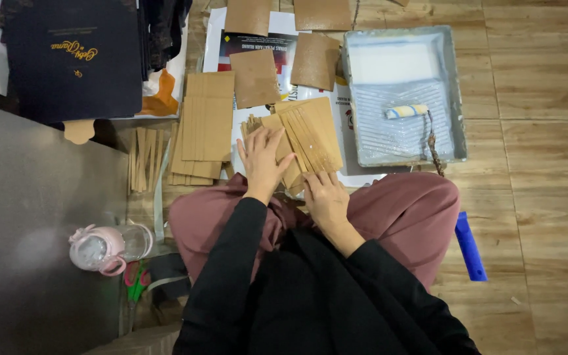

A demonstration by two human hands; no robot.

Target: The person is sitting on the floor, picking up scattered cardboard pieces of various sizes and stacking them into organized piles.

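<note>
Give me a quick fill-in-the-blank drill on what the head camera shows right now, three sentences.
1. Both the left hand and the right hand rest on a fanned stack of brown ____ strips.
2. The paint roller lies inside a grey ____.
3. The bottle with a pink lid stands on the person's ____ side.

Missing words: cardboard; tray; left

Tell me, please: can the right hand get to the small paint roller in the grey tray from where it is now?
Probably yes. The right hand rests on the fanned cardboard strips, and the paint roller lies uncovered in the grey tray ahead on its right. Nothing stands between them.
</note>
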